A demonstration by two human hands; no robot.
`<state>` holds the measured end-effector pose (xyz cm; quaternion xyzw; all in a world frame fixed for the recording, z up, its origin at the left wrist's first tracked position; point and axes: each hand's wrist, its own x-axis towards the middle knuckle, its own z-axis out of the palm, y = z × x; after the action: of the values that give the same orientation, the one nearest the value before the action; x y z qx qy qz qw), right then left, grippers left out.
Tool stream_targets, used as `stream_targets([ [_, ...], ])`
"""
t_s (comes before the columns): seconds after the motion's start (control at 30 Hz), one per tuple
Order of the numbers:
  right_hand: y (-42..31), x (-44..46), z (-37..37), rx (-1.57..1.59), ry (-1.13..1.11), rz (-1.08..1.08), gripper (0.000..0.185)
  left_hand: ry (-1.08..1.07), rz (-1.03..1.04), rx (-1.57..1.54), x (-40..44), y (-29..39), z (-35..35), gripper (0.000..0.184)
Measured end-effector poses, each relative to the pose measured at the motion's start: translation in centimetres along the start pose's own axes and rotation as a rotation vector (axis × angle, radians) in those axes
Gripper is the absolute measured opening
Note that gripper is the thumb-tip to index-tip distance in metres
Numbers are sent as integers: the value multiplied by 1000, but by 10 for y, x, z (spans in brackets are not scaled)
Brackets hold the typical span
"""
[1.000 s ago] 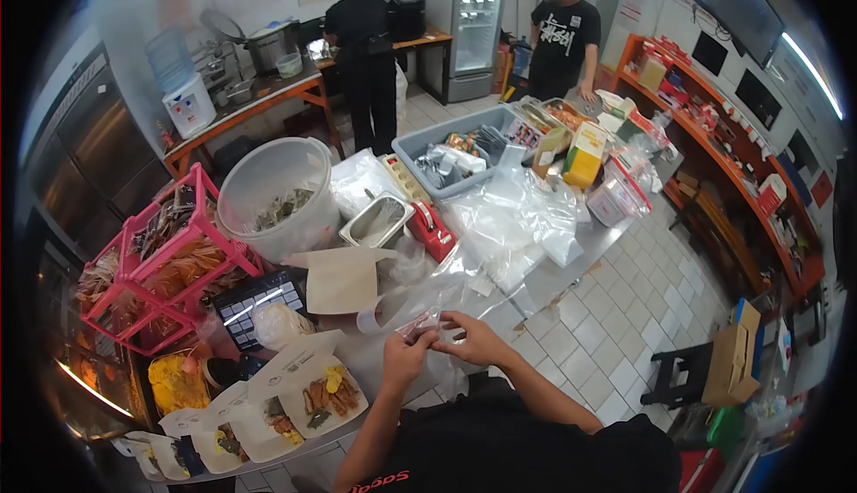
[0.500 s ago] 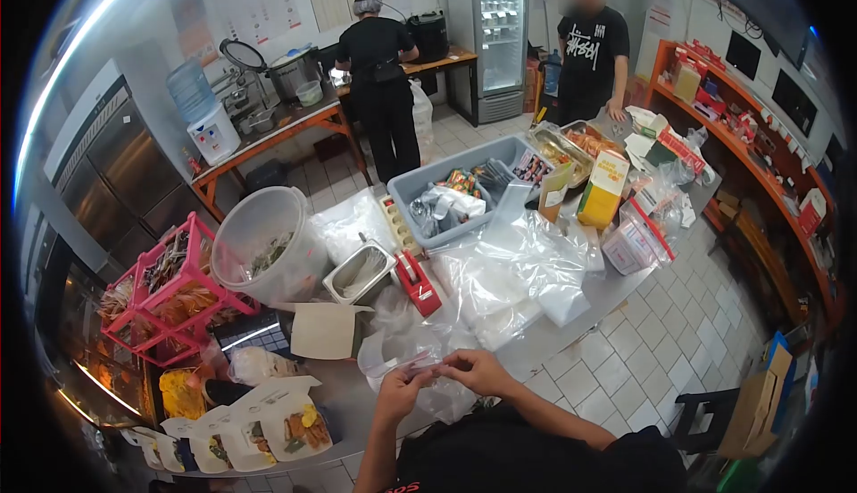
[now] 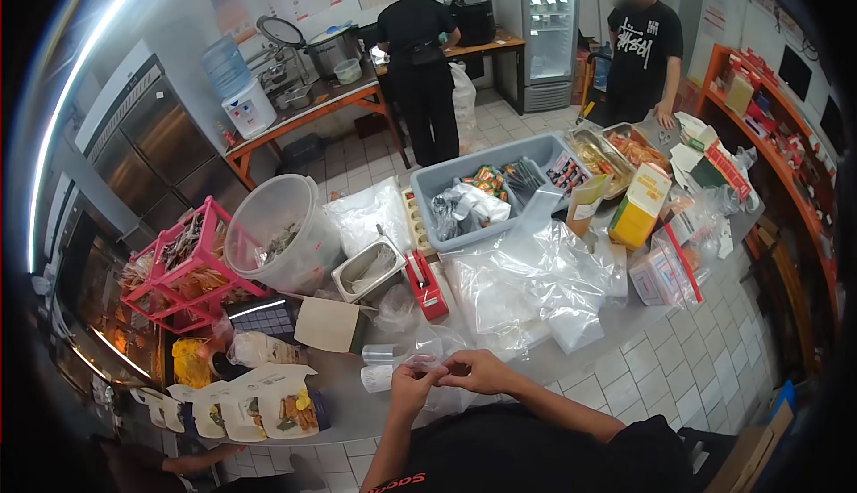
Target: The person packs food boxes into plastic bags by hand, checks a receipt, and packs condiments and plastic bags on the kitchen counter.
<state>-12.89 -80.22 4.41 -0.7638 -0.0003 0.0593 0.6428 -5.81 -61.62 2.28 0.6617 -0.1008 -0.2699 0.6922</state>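
Close to the table edge in front of me, my left hand [image 3: 414, 384] and my right hand [image 3: 478, 372] meet fingertip to fingertip. Both are closed in a pinch on the gathered top of a clear plastic bag [image 3: 439, 343]. The bag spreads out beneath and beyond my fingers. Just left of my left hand lies a pale cylinder with a printed label [image 3: 377, 378], perhaps a cup; whether it sits inside the bag, I cannot tell. A red tape dispenser [image 3: 427, 289] stands behind the bag, beside a steel container [image 3: 369, 270].
Open food boxes [image 3: 295, 411] line the near left edge, with another person's arm [image 3: 201, 462] below them. Behind are a pink basket [image 3: 192, 265], clear bucket [image 3: 277, 234], grey bin [image 3: 428, 198] and plastic bags [image 3: 527, 292]. Two people [image 3: 418, 73] [image 3: 644, 51] stand across the table.
My view has turned, so the scene sits further right. My hands keep their pinch on the bag. The labelled cylinder and another person's arm at lower left now show.
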Motion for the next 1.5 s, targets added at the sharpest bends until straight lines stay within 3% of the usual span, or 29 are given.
stream_targets([
  [0.2,-3,10,-19,-16,15,24,27,50,-1,-96,13,15,14,32],
  [0.37,17,17,-18,56,150,-154,25,9,-19,65,22,17,14,28],
  [0.5,15,14,-22,-8,262,-103,17,33,-98,213,22,17,11,25],
  [0.57,20,13,-38,-196,595,-37,15,184,210,472,26,8,-9,26],
  [0.6,17,10,-49,-217,689,-55,14,238,68,534,24,17,-24,30],
  [0.7,16,3,-78,-314,936,-96,11,382,123,673,23,49,-47,26],
  [0.77,11,2,-90,-360,943,-103,11,498,354,695,27,60,-52,23],
  [0.9,0,8,-88,-116,867,-186,23,537,331,533,39,77,-39,16],
  [0.97,-9,9,-72,161,604,-148,45,283,200,337,31,95,-6,17],
  [1.0,-14,9,-64,145,445,-57,61,280,201,336,28,92,7,17],
  [1.07,-9,12,-56,-43,484,-70,47,7,279,676,26,86,27,19],
  [1.1,10,18,-63,-150,563,-89,40,7,285,671,31,84,9,19],
  [1.17,49,9,-118,-273,841,-111,28,226,385,683,37,75,-48,13],
  [1.2,15,-5,-123,-323,768,20,23,236,377,679,32,75,-48,13],
  [1.23,6,-6,-119,-324,761,16,23,252,413,699,29,78,-47,12],
  [1.3,-7,2,-103,-311,974,-281,18,253,455,724,33,86,-37,12],
  [1.37,-17,6,-81,-270,847,-214,15,149,416,653,30,83,-8,18],
  [1.4,-21,7,-78,-240,718,-165,14,47,588,653,28,79,14,21],
  [1.43,-19,6,-80,-309,536,-146,12,59,592,646,29,81,2,21],
  [1.5,-7,-4,-122,-347,603,-73,9,164,523,598,36,93,-40,18],
])
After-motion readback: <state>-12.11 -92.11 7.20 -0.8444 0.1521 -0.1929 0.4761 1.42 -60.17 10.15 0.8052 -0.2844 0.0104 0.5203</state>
